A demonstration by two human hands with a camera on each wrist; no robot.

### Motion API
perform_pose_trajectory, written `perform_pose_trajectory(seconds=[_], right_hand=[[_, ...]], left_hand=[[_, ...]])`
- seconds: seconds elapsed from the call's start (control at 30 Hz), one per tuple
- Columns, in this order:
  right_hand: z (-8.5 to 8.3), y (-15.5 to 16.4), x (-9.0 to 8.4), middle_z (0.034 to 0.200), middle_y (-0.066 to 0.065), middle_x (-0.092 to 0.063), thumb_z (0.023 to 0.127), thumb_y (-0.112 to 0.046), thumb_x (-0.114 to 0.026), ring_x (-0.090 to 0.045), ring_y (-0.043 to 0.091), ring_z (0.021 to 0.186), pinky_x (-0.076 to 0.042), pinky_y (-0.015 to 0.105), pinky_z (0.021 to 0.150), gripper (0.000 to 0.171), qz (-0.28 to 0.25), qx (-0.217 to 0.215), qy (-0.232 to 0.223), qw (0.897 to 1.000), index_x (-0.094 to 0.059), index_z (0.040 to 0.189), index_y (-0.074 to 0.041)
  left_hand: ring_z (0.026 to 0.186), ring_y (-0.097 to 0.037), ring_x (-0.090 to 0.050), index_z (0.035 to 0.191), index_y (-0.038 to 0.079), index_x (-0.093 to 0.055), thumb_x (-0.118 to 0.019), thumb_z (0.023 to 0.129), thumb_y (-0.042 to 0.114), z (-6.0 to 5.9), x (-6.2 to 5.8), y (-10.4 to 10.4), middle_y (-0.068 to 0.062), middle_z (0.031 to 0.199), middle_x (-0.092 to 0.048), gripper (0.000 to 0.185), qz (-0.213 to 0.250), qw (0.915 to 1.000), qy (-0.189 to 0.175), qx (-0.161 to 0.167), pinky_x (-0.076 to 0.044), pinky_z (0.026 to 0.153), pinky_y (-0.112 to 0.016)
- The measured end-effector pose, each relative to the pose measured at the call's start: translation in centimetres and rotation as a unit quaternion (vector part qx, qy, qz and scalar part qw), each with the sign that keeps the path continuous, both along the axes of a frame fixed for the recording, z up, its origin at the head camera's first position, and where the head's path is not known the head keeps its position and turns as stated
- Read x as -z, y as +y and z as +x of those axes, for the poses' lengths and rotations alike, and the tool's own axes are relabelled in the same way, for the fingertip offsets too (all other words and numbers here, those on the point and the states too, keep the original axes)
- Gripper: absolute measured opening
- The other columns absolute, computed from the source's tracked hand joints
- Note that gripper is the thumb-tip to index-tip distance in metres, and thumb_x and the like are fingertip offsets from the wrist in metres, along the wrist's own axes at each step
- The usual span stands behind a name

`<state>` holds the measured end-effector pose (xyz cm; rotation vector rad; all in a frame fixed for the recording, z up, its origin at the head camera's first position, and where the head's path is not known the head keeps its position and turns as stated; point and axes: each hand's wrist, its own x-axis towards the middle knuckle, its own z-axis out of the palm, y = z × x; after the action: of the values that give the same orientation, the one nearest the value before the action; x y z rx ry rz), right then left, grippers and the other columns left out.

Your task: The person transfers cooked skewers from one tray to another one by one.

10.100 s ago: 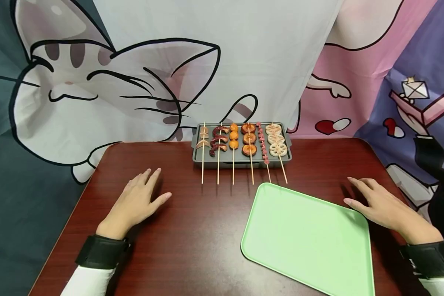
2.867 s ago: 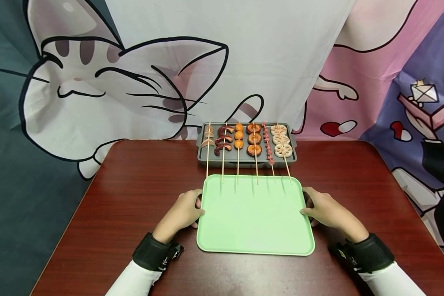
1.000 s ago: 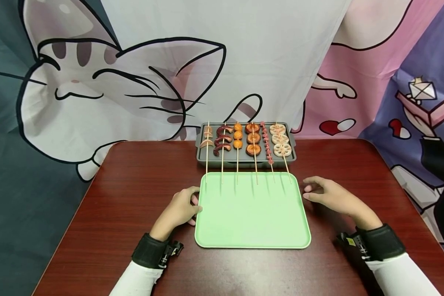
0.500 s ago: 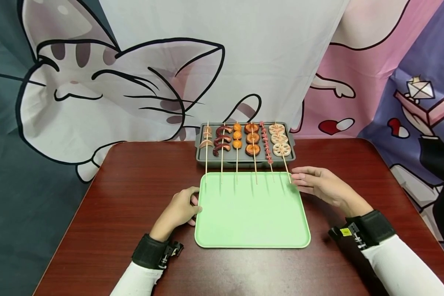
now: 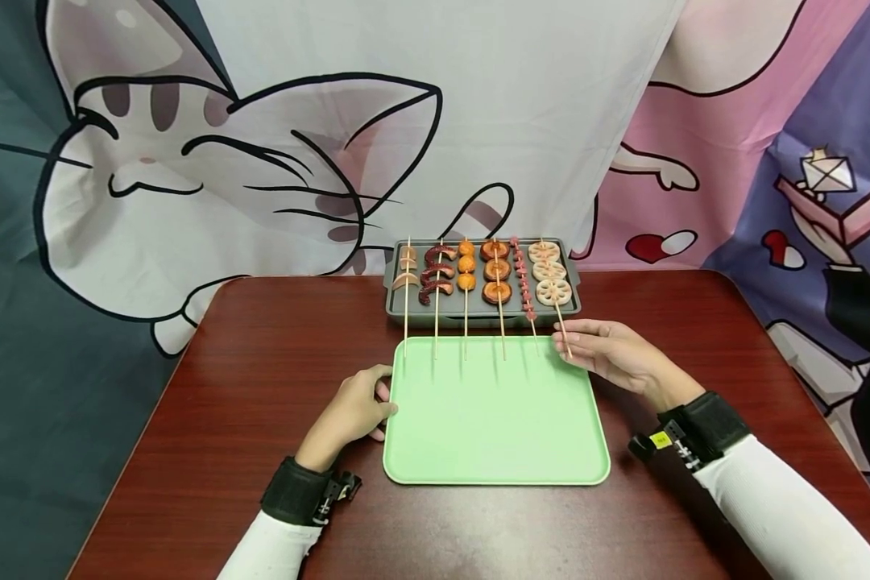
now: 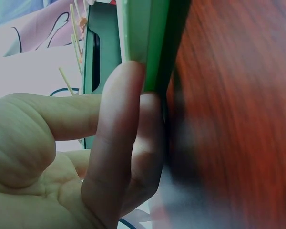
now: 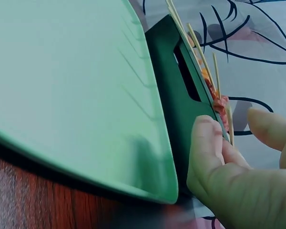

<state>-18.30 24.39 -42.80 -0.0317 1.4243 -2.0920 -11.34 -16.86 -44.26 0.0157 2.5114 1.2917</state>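
Observation:
A green tray [image 5: 493, 419] lies flat at the middle of the dark wooden table [image 5: 261, 387]. My left hand [image 5: 383, 399] grips its left rim, with one finger on the rim and another under it in the left wrist view [image 6: 133, 95]. Behind the tray stands a grey grill pan [image 5: 478, 316] with several skewers side by side. Their sticks reach out over the tray's far edge. My right hand [image 5: 573, 342] is at the bare stick of the rightmost one, the lotus root skewer [image 5: 548, 280]. Thumb and fingers [image 7: 205, 143] flank the stick [image 7: 230, 125] with a gap showing.
A cartoon cat cloth [image 5: 225, 161] hangs right behind the table's far edge. Black wrist straps [image 5: 300, 491] sit on both arms. Bare tabletop lies left and right of the tray, with the table's corners rounded.
My right hand left the tray's right edge and moved forward and left to the lotus root skewer's stick. The left hand and the tray have stayed put over the last second.

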Motion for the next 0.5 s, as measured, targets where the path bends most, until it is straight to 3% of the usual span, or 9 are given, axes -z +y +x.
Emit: perform_pose_trajectory(seconds=[0.17, 0.4, 0.5], right_hand=[[-0.33, -0.56, -0.11, 0.103, 0.006, -0.077, 0.105, 0.002, -0.052, -0.075, 0.014, 0.096, -0.064, 0.027, 0.09, 0.024, 0.019, 0.008, 0.004, 1.0, -0.063, 0.127, 0.001], [-0.48, -0.93, -0.39, 0.099, 0.002, -0.075, 0.104, 0.002, -0.055, -0.074, 0.011, 0.088, -0.064, 0.022, 0.083, 0.031, 0.071, 0.009, 0.021, 0.997, -0.054, 0.134, 0.009], [-0.48, -0.96, -0.51, 0.097, 0.0, -0.075, 0.104, 0.002, -0.055, -0.074, 0.009, 0.086, -0.064, 0.021, 0.081, 0.028, 0.082, 0.01, 0.027, 0.996, -0.057, 0.131, 0.007]], left_hand=[[0.058, -0.02, -0.06, 0.143, -0.003, -0.054, -0.072, 0.088, -0.009, -0.03, 0.05, 0.02, -0.013, 0.09, -0.055, 0.059, -0.002, 1.0, -0.002, 0.001, -0.062, 0.046, -0.034], [0.059, -0.021, -0.061, 0.144, -0.002, -0.053, -0.072, 0.089, -0.008, -0.03, 0.03, 0.01, -0.013, 0.091, -0.055, 0.059, -0.003, 1.0, -0.008, 0.002, -0.062, 0.047, -0.034], [0.06, -0.021, -0.061, 0.144, -0.002, -0.053, -0.072, 0.089, -0.008, -0.08, 0.03, 0.06, -0.013, 0.091, -0.055, 0.059, -0.002, 1.0, -0.007, 0.003, -0.062, 0.046, -0.034]])
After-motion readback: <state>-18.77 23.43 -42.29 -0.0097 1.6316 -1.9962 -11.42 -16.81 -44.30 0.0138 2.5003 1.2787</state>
